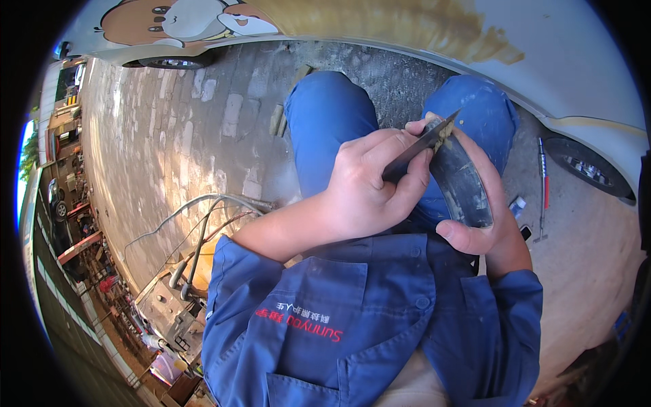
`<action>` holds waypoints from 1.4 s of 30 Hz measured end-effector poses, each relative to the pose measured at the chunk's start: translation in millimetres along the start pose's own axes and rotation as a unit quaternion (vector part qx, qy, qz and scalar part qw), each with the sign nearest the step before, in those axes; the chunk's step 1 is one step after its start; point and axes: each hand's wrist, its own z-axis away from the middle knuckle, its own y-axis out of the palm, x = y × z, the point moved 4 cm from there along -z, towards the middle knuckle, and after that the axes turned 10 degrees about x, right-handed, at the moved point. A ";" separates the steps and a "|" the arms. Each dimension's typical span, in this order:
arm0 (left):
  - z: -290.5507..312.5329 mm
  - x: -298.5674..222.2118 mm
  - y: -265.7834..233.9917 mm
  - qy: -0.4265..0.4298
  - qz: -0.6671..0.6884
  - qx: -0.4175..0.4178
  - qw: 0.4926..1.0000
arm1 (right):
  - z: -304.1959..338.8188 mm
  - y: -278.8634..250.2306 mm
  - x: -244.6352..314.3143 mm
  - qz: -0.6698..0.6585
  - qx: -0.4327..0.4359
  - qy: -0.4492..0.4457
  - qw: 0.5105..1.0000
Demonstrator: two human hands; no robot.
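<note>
Outdoors, over block paving (149, 169) giving way to smoother pale ground at the right, hard against a white vehicle (569, 74) painted with cartoon animals (193, 20) and marked by a broad yellow-brown smear (400, 19). At far left, beyond the paving, a crowded strip of clutter; nearer, a machine (166, 305) with loose hoses, beside the left elbow. On the ground at right, near the vehicle's wheel (584, 163), a long thin tool (544, 180) with a red section.

Above the lap, just in front of blue-clad knees (471, 108), both hands close together at work height. In the left hand (369, 176), a dark flat blade (422, 144), pinched between thumb and curled fingers, slanting up and to the right, with its pointed corner clear of the grip. In the right hand (500, 220), a curved black piece (461, 180), clasped along its outer edge: thumb by the lower end, fingers wrapped along the far side toward the top. Between the two hands, then, and to the right of the left fingertips, with its upper end against or just behind the blade; impossible to tell which. At that meeting place, a small lump of yellowish paste (442, 140). Across the black face, pale scuffs and smudges.
</note>
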 end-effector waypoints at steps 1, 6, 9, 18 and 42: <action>1.3 -4.3 2.5 0.044 0.015 0.021 0.999 | 0.1 1.0 -2.0 -0.012 0.003 0.016 1.000; -0.3 6.8 -0.8 -0.043 0.117 -0.013 0.992 | -1.2 5.7 2.3 -0.011 0.016 0.006 1.000; -2.1 10.7 1.1 -0.070 0.134 -0.035 0.988 | -6.9 4.4 6.8 0.061 0.012 -0.040 0.997; -4.6 17.4 2.7 -0.135 0.254 -0.030 0.957 | -5.1 2.3 -2.7 -0.133 0.046 -0.015 0.990; -5.1 -14.7 22.8 0.073 0.075 0.132 0.986 | -6.2 -1.8 -20.8 -0.171 0.077 0.069 0.980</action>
